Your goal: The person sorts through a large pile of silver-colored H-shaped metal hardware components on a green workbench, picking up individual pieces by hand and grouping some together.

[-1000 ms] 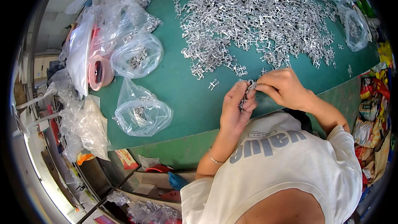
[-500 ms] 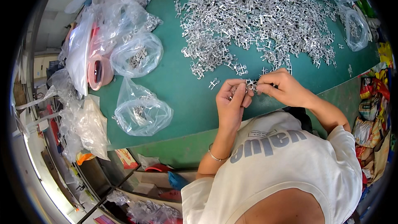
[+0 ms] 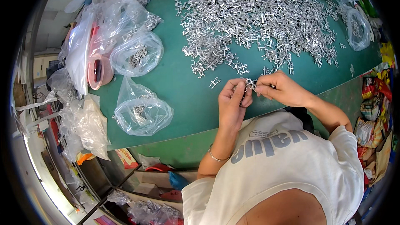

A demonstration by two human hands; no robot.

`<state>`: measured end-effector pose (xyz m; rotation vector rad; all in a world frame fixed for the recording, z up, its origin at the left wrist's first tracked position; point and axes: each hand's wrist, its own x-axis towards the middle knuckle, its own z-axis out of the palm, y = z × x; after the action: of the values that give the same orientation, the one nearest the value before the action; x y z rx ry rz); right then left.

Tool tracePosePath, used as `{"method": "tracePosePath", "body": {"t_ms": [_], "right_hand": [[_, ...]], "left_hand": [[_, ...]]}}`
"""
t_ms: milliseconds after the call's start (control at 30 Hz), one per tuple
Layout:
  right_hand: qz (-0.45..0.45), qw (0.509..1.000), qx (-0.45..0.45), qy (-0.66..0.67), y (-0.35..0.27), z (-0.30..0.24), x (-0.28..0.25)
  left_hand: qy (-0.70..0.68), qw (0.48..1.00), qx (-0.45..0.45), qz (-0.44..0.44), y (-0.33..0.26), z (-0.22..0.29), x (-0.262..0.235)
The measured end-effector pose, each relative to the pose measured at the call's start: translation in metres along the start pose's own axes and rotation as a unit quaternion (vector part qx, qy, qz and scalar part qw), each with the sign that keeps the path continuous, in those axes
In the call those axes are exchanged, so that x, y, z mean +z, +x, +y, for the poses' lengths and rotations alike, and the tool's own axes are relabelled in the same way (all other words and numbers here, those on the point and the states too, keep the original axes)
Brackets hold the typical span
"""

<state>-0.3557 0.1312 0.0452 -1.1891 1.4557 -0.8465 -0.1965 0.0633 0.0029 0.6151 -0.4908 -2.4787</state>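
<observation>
My left hand (image 3: 234, 100) is closed round small silvery metal pieces, partly hidden by its fingers. Between the two hands a shiny metal piece (image 3: 250, 84) sticks out from the left fingertips. My right hand (image 3: 280, 88) pinches at that piece's right side with thumb and index finger. A big heap of similar branched metal pieces (image 3: 258, 16) spreads over the green table (image 3: 187, 112) just beyond my hands. One loose metal piece (image 3: 214, 83) lies to the left of my left hand.
Open clear plastic bags with metal pieces stand at the left, the nearest bag (image 3: 143, 116) by the table's front edge. Behind it is a pink plastic container (image 3: 100, 75). Another clear bag (image 3: 357, 29) lies at the far right. Colourful packages (image 3: 371, 108) sit beyond the right edge.
Both hands stay together in nearly the same place. The fingers have shifted slightly around the metal piece, and the right hand has edged a little left.
</observation>
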Motion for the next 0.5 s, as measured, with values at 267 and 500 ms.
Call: {"method": "tracePosePath", "body": {"t_ms": [267,500], "right_hand": [[-0.039,0.971,0.088,0.217,0.0,0.011,0.001],[0.109,0.97,-0.146,-0.162,-0.002,0.011,0.009]], "left_hand": [[0.37,0.908,0.184,0.072,-0.01,-0.001,0.016],[0.111,0.993,0.017,0.021,-0.005,0.004,0.006]]}}
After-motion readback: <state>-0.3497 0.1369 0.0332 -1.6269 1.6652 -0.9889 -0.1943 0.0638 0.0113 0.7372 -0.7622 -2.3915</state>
